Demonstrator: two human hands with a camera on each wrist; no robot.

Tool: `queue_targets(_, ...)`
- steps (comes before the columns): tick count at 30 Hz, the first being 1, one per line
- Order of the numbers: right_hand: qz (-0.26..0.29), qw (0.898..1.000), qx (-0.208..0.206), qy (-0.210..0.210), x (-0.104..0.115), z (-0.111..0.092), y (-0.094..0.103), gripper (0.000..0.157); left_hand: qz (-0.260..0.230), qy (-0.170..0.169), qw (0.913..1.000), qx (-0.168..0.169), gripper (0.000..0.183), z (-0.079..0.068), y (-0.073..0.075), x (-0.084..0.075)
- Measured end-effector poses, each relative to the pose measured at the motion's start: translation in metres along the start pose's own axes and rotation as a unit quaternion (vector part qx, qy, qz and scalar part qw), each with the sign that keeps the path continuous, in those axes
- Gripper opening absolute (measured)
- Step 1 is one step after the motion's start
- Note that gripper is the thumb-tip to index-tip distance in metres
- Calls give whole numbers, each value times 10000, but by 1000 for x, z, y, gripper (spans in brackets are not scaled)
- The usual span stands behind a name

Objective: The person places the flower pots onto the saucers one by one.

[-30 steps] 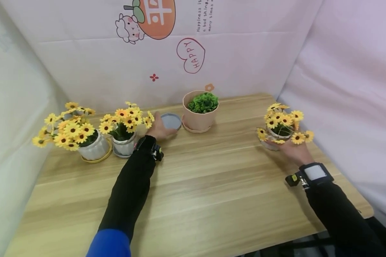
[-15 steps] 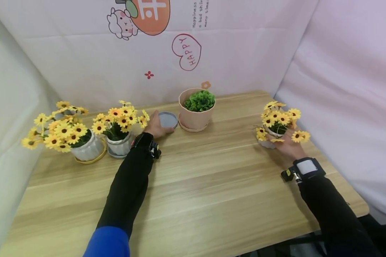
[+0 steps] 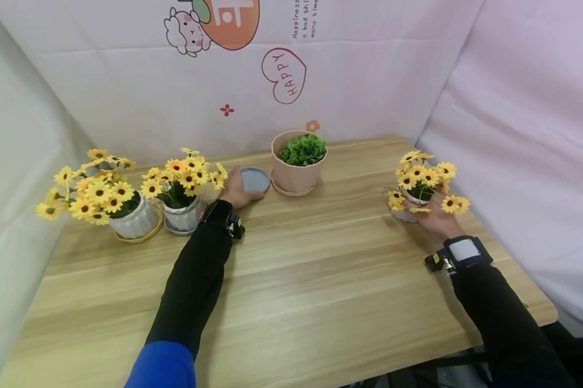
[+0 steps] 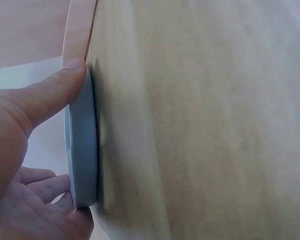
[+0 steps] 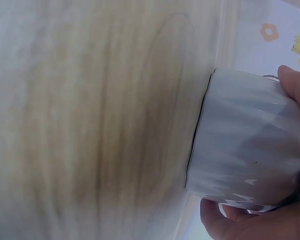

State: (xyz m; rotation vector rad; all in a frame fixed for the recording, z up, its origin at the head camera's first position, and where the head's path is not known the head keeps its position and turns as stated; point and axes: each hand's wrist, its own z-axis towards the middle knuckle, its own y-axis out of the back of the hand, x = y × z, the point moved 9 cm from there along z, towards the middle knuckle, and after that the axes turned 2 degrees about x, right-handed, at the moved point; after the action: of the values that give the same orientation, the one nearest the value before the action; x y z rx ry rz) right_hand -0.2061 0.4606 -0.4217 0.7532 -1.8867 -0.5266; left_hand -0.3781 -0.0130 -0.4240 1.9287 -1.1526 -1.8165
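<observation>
Between thumb and fingers, my left hand [image 3: 238, 191] holds a round blue-grey saucer [image 3: 255, 180] by its edges. The saucer [image 4: 83, 145] lies flat at the table surface in the left wrist view, and the thumb is at its rim close to a pink saucer. On the right side, my right hand [image 3: 437, 216] grips a white ribbed flowerpot [image 5: 250, 140] with yellow daisy-like flowers [image 3: 422, 175]. In the right wrist view the thumb is on one side of the pot and the fingers on the other. Flowers partly cover this hand in the head view.
A pink pot [image 3: 297, 173] with a green plant stands on a pink saucer [image 3: 293, 192] right of the blue-grey one. To the left are two white pots of yellow flowers, one on a yellow saucer [image 3: 143, 237], one on a grey saucer [image 3: 177, 231]. Cloth walls [image 3: 369, 91] border the table.
The head view has shifted slightly. Both hands keep their holds, the left on the saucer and the right on the flowerpot, with little visible movement.
</observation>
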Motion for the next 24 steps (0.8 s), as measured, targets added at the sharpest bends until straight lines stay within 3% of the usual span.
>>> queue_targets(3, -538, 9979, -221, -296, -2, -3, 3, 108, 15, 35, 10000, -2, 112, -2, -1, 0)
queue_targets(5, -587, 9974, -252, -345, -2, -4, 4, 111, 20, 76, 10000, -7, 113, -4, -3, 1)
queue_targets(10, -300, 9992, -209, 150, 4, -1, 2, 96, 29, 55, 10000, -4, 113, -9, -8, 1)
queue_targets(16, -547, 9981, -115, 269, 4, 1, 2, 93, 157, 45, 9998, 103, 114, -19, -14, 2)
queue_targets(24, -544, 9976, -212, -367, -5, -3, 4, 110, 283, -248, 9986, 368, 114, -40, -19, -4)
